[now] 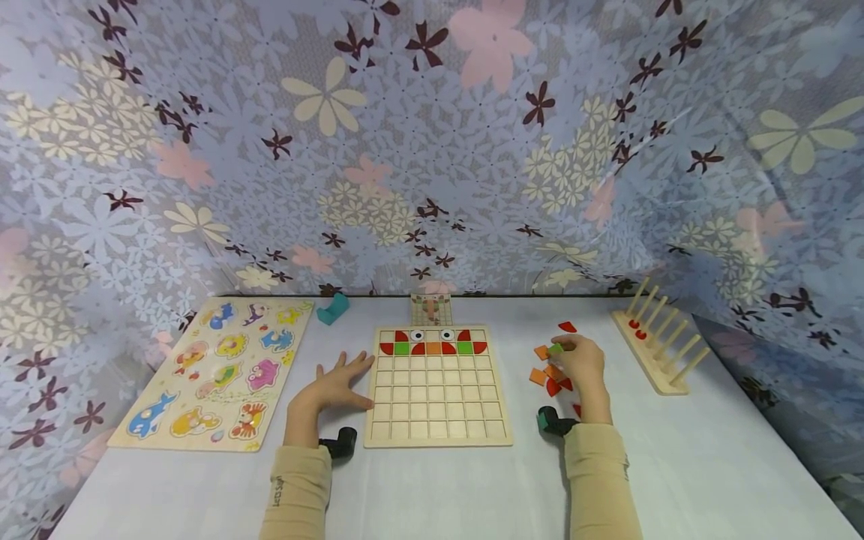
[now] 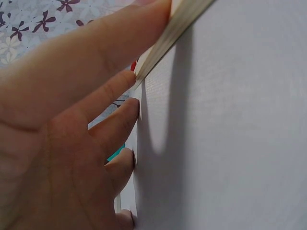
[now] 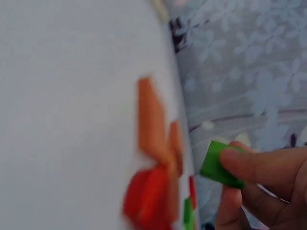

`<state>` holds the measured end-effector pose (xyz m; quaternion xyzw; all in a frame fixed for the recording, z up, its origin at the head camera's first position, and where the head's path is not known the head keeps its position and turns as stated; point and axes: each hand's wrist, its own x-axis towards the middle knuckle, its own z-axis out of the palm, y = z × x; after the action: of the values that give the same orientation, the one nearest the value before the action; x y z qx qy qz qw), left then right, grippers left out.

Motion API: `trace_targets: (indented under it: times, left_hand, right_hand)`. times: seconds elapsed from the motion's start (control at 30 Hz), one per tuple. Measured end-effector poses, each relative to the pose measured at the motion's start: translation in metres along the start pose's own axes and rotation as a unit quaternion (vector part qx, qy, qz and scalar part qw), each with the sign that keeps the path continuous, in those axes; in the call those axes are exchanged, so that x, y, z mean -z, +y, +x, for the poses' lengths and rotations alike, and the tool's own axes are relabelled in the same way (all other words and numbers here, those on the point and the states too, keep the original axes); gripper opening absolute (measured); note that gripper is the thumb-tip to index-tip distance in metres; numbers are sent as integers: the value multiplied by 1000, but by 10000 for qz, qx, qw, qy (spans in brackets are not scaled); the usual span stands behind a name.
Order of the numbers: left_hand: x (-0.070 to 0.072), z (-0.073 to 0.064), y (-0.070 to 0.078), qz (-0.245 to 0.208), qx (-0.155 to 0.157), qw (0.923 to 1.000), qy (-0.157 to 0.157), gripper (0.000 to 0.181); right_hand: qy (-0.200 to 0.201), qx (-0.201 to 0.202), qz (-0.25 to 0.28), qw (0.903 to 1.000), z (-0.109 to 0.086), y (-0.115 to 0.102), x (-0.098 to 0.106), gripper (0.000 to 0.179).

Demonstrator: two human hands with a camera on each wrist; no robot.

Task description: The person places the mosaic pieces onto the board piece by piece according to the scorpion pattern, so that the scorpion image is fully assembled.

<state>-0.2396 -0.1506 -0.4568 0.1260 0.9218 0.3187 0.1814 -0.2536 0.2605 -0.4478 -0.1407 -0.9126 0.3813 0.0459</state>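
My right hand [image 1: 583,365] pinches a green square block [image 3: 216,165] between thumb and fingers, lifted above the table in the right wrist view. Around it lie loose orange square tiles [image 1: 538,376] and red rounded-edge pieces [image 1: 568,327]. My left hand [image 1: 334,388] is spread flat by the left edge of a wooden grid board [image 1: 439,412]; its thumb and a fingertip touch that edge. Along the top of the board, two rows hold red, green and orange pieces and two eye tiles [image 1: 418,335]. The cells below them are bare.
A small pattern card [image 1: 430,309] stands behind the board. On the left lies an animal puzzle board [image 1: 223,375], with a teal block [image 1: 333,308] near its far corner. A wooden peg rack [image 1: 655,352] with red beads is at the right. Patterned cloth hangs behind the table.
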Motion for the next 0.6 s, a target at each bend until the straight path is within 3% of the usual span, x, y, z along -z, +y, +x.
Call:
trace_targets:
  times: [0.27, 0.6]
  left_hand:
    - [0, -1, 0, -3, 15, 10000, 13, 89]
    - [0, -2, 1, -3, 17, 10000, 29, 89]
  right_hand:
    - [-517, 314, 1125, 9918, -6, -29, -9, 33]
    - [-1122, 671, 1850, 9740, -15, -56, -38, 23]
